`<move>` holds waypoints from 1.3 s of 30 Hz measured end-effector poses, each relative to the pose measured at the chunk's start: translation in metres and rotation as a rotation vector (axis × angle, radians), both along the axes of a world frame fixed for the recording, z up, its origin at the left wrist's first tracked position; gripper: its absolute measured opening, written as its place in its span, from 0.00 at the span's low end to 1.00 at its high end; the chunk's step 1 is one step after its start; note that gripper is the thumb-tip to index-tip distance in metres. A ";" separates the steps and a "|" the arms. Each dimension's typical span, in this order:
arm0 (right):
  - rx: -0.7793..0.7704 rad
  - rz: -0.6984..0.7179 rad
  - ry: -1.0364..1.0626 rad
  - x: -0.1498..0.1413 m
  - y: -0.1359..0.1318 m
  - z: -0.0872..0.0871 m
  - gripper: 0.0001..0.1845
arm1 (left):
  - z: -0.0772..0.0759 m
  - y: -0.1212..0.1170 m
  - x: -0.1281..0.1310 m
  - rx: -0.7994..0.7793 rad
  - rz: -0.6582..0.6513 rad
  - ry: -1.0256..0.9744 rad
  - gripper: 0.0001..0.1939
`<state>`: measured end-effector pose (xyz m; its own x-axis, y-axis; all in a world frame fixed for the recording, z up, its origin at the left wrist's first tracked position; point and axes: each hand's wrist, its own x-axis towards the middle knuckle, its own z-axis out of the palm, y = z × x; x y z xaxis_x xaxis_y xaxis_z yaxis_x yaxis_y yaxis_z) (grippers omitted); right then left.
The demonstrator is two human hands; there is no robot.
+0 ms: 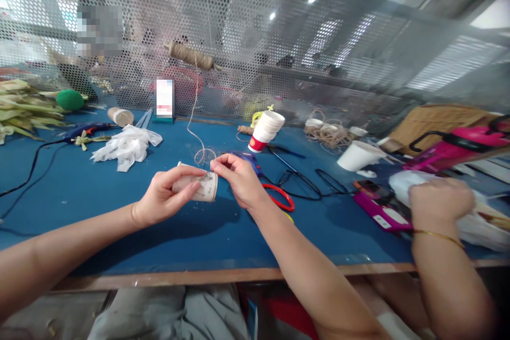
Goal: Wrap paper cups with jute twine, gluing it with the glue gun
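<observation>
My left hand (163, 194) is wrapped around a small printed paper cup (208, 188), which lies tipped on its side just above the table. My right hand (241, 180) pinches a thin twine (190, 115) at the cup's rim. From there the twine makes a loose loop and runs up to a twine spool (191, 56) hung against the mesh. Behind my right hand a blue glue gun (249, 158) is partly hidden.
A stack of paper cups (266, 130), red-handled scissors (285, 203) and a black cable (306, 186) lie to the right. Crumpled white lace (129, 146) is at left. A co-worker's fist (442, 199) rests near a pink box (378, 212). Perforated metal mesh (255, 37) stands behind.
</observation>
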<state>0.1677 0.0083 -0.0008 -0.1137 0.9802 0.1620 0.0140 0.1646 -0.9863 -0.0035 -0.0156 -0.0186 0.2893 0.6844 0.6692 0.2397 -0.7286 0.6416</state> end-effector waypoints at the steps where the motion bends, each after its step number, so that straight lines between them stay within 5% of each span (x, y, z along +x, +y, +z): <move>1: -0.004 0.004 0.005 0.000 0.000 0.000 0.11 | 0.000 0.000 0.000 0.018 0.000 0.004 0.10; 8: -0.061 0.054 0.050 0.001 0.003 -0.002 0.11 | 0.000 0.000 0.001 -0.028 0.013 -0.042 0.09; 16: -0.200 0.121 -0.061 0.004 0.014 -0.013 0.17 | 0.004 0.001 0.005 -0.445 -0.074 -0.338 0.14; 21: 0.153 -0.113 -0.346 0.012 0.010 -0.003 0.16 | 0.009 0.008 0.009 -0.730 -0.104 -0.565 0.15; 23: 0.295 -0.087 -0.371 0.012 0.001 0.005 0.14 | 0.010 0.012 0.009 -0.800 -0.075 -0.626 0.15; 27: 0.469 0.117 -0.494 0.006 -0.013 0.013 0.06 | 0.010 0.016 0.009 -0.806 -0.056 -0.674 0.15; 30: 0.505 0.129 -0.530 0.002 -0.014 0.010 0.04 | 0.008 0.015 0.009 -0.779 -0.064 -0.670 0.15; 39: 0.368 0.176 -0.463 0.003 -0.013 0.009 0.03 | 0.005 0.015 0.008 -0.714 -0.032 -0.568 0.16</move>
<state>0.1703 -0.0048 0.0078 -0.4086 0.8292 0.3814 0.3688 0.5322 -0.7621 0.0050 -0.0007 -0.0136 0.0711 0.9880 0.1373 -0.2637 -0.1142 0.9578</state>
